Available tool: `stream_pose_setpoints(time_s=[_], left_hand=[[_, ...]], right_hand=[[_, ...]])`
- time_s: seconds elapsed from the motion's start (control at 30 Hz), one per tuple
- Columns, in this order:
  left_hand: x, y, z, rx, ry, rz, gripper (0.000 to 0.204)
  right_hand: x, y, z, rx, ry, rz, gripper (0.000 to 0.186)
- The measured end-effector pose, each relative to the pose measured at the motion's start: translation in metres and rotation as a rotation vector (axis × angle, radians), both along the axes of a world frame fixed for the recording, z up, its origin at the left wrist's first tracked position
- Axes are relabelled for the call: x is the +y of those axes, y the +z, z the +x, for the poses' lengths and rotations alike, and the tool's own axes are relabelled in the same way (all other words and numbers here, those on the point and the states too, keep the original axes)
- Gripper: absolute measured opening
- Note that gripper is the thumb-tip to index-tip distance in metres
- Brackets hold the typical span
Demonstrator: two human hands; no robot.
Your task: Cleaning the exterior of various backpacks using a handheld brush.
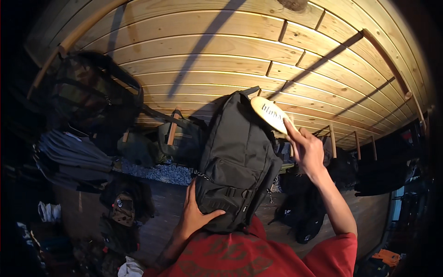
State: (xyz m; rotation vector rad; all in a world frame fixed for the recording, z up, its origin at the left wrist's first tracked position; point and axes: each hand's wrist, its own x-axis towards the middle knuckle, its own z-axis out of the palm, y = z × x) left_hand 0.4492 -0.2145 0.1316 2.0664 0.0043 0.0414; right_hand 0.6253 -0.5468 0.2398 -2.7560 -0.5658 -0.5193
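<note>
A black backpack stands upright in front of me, with a front pocket, side buckle straps and a short loop at its top. Its lower left side is gripped by my left hand, the thumb lying across the front and the fingers along the edge. At the upper right of the pack, my right hand is closed around one end of an oval, pale wooden brush with dark lettering on its back. The brush lies close against the pack's top right side; its bristles are hidden, and I cannot tell whether they touch.
Behind the pack rises a light plank wall with wooden pegs. A camouflage bag hangs at the left, above grey folded garments. Below are a brown camouflage pack, another black bag and an orange item.
</note>
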Motion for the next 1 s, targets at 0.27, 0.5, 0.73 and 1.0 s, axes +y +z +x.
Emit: stream_pose_setpoints(time_s=[0.27, 0.5, 0.73, 1.0], left_hand=[[0.000, 0.003, -0.001, 0.008, -0.016, 0.058, 0.127], [-0.002, 0.004, -0.001, 0.019, -0.039, 0.051, 0.122], [0.016, -0.022, -0.011, -0.046, -0.099, -0.196, 0.070], [0.015, -0.021, -0.006, 0.035, -0.019, -0.329, 0.056]], right_hand=[[0.008, -0.017, -0.033, 0.133, 0.545, -0.237, 0.033], [0.016, 0.002, -0.007, -0.059, 0.146, 0.321, 0.058], [0.003, -0.033, -0.053, 0.091, 0.551, -0.117, 0.029], [-0.009, -0.032, -0.053, 0.240, 0.494, 0.041, 0.020]])
